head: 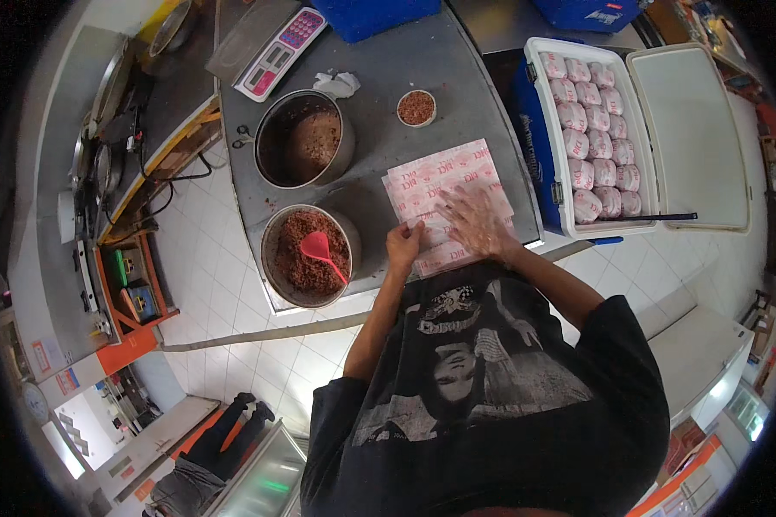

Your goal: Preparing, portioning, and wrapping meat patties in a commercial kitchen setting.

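On the metal table lies a stack of printed wrapping paper sheets [436, 171], close to the person's body. My left hand [404, 244] is at the near left part of the sheets, thumb and fingers at the paper; its grip is not clear. My right hand [475, 220], in a clear glove, rests spread and palm down on the sheets, slightly blurred. A metal pot of crumbly reddish-brown food [297, 278] holds a pink plastic serving spoon [315, 245]. Behind it is a second metal pot [268, 148] with brown residue inside. A small bowl of the reddish-brown food [417, 108] sits beyond the paper.
A digital scale [278, 55], scissors [242, 136] and crumpled white paper [337, 84] lie at the table's left and back. To the right, an open cooler box [548, 161] holds several wrapped packets [599, 143]. Another person [207, 459] stands at the lower left.
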Tool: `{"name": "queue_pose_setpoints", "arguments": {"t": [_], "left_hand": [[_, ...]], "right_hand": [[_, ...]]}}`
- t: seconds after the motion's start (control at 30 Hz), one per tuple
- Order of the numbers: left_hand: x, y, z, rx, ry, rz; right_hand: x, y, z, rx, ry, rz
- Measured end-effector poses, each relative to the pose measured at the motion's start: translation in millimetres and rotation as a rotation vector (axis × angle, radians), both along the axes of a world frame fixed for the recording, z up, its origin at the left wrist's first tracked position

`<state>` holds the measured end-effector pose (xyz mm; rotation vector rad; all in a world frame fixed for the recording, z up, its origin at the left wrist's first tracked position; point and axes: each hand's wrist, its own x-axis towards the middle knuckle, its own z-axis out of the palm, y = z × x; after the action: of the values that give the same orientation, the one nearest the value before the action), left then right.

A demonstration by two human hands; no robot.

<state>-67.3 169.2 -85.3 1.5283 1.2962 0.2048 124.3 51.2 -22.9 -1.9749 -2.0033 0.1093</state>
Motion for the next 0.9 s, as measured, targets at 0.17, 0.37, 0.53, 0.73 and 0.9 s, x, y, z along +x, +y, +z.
{"name": "queue_pose_setpoints", "arguments": {"t": [0.17,0.37,0.53,0.73,0.9], "left_hand": [[36,16,31,0.545,-0.032,-0.119],[84,47,27,1.050,0.164,-0.522],[101,53,36,0.781,0.396,-0.716],[106,57,43,0.798,0.322,-0.767],[88,46,56,0.626,0.111,-0.792]], "right_hand": [[4,19,-40,0.137,0.033,-0.111],[4,26,-37,0.093,0.084,-0.108],[11,22,-34,0.049,0.136,-0.139],[13,25,-20,0.108,0.216,-0.242],[23,20,15,0.029,-0.018,-0.246]]}}
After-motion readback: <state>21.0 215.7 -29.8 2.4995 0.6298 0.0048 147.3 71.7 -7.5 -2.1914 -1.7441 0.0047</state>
